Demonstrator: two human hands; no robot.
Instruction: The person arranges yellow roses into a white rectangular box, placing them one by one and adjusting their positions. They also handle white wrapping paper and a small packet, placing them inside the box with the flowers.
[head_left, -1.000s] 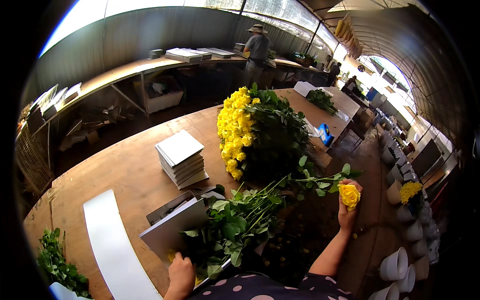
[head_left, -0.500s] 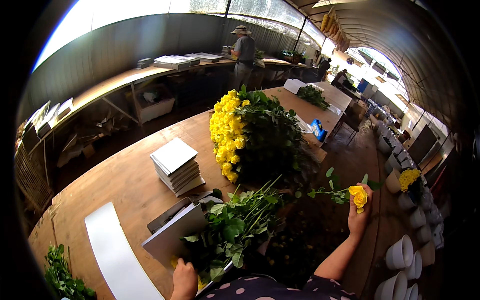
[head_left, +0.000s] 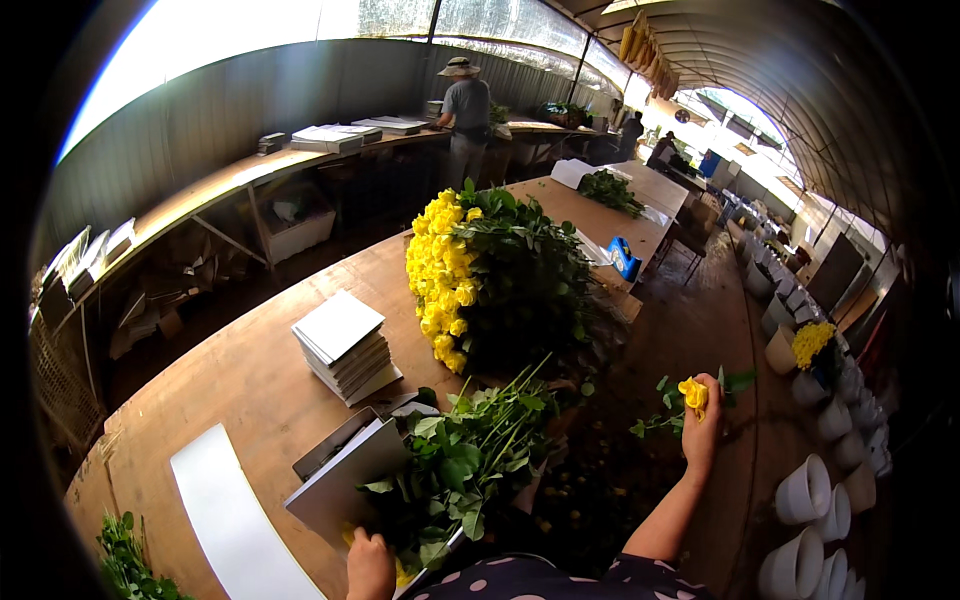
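At the right, my right hand is closed on a single yellow rose, its leafy stem showing beside the fingers. My left hand, fingers curled, rests low against an upright white board. A bit of yellow bloom shows by its fingertips; what they grip is hidden. Just right of the board lies a pile of green leafy stems, blooms mostly out of sight. Beyond it rests a big bunch of yellow roses, heads facing left.
A stack of white cards and a long white sheet lie on the wooden table. Farther off is a blue tape dispenser. White buckets line the right side. A person in a hat stands at the back bench.
My right hand has shifted slightly left and turned, and the rose's bloom now shows more from the side. The left hand stays by the board. The whole view has shifted slightly.
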